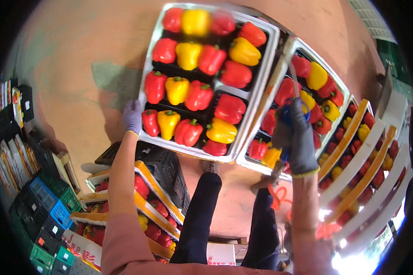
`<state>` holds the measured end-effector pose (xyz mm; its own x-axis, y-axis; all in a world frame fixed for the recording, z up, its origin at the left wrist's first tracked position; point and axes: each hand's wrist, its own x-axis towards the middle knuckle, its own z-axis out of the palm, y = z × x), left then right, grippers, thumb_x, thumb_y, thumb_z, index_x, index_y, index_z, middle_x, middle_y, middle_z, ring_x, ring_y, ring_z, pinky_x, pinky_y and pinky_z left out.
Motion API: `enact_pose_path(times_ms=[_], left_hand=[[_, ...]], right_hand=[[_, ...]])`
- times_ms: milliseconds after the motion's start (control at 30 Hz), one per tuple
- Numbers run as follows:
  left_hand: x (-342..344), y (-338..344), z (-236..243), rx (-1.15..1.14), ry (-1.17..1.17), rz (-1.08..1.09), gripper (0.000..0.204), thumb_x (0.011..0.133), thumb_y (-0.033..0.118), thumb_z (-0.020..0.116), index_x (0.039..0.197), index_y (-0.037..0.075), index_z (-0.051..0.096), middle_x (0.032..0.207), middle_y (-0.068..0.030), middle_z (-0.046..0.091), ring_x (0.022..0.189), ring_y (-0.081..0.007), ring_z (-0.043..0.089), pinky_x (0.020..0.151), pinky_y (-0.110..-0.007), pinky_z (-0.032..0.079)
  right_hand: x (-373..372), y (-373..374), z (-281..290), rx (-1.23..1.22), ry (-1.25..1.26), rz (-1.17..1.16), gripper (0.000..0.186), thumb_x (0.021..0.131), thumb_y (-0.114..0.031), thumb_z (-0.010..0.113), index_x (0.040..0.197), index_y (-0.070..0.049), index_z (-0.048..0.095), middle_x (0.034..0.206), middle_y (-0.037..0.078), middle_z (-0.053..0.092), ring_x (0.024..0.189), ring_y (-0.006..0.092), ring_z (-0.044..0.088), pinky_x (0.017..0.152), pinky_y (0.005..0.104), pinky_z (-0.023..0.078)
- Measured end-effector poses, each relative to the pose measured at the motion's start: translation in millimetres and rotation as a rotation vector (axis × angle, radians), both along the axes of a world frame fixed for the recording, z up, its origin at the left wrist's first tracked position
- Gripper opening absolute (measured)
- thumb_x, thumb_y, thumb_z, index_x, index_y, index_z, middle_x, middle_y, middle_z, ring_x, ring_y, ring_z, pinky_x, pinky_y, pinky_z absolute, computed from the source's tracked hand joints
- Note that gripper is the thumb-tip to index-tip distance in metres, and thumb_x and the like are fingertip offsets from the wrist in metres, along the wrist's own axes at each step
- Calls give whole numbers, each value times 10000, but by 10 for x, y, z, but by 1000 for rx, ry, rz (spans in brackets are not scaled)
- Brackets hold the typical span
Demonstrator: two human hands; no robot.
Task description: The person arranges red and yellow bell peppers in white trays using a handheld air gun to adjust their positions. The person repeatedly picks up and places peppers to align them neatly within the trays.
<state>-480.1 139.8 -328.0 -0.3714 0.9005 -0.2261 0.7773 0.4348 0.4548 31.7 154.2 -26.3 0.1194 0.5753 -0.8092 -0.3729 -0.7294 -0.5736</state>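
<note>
A white foam box (147,78), filled with red and yellow bell peppers (177,90) in black trays, is in front of me. My left hand (132,118), in a lavender glove, grips its left edge near the lower corner. To the right, my right hand (302,140), in a dark grey glove, is wrapped round a blue air blow gun (286,114). Its thin bent nozzle points away from me over a second pepper box (285,56). An orange-red coiled hose (276,198) hangs below that hand. My glove hides much of the gun's handle.
More pepper boxes (376,151) stand in a slanted row at the right. Others (144,174) are stacked by my left leg, next to a black crate (163,169). Blue, green and black crates (43,192) line the far left. My feet are just below the front box.
</note>
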Motion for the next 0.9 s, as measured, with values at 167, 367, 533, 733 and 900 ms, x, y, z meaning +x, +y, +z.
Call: enact_pose_path(times_ms=[167, 367, 533, 733, 900], left_hand=[[-67, 110, 71, -102, 20, -72, 592, 987, 482, 479, 1195, -57, 610, 1258, -290, 606, 1193, -420, 572, 1005, -459, 453], [-180, 108, 235, -183, -43, -59, 528, 1024, 416, 426, 1199, -45, 617, 1288, -257, 599, 1210, -419, 551, 1030, -429, 439], [-234, 122, 67, -132, 90, -305, 519, 1030, 414, 417, 1227, -18, 627, 1263, -217, 620, 1203, -361, 572, 1045, -434, 427], [-177, 575, -298, -193, -55, -433, 437, 1032, 385, 430, 1202, 23, 607, 1127, -222, 640, 1056, -382, 616, 911, -428, 486], [-183, 780, -503, -374, -238, -252, 454, 985, 446, 466, 1080, 42, 650, 973, -239, 680, 942, -427, 651, 816, -482, 518]], right_hand=[[-591, -612, -129, -292, 401, 691, 294, 957, -265, 666, 1136, -37, 620, 720, 18, 578, 550, 88, 529, 487, 247, 441], [-597, -1471, -233, -688, 159, 580, 280, 978, -304, 636, 1131, -70, 628, 697, -8, 566, 474, 66, 495, 381, 262, 412], [-468, -1397, -320, -412, 111, 373, 207, 996, -273, 614, 1023, -69, 587, 726, 3, 573, 540, 99, 517, 481, 276, 433], [47, -420, -1230, 153, -434, 56, 131, 908, -195, 693, 919, -83, 627, 790, -9, 607, 708, 75, 545, 619, 250, 436], [391, 228, -1960, 181, -286, -80, 191, 898, -175, 681, 1015, -24, 693, 895, 38, 697, 757, 122, 617, 687, 253, 481]])
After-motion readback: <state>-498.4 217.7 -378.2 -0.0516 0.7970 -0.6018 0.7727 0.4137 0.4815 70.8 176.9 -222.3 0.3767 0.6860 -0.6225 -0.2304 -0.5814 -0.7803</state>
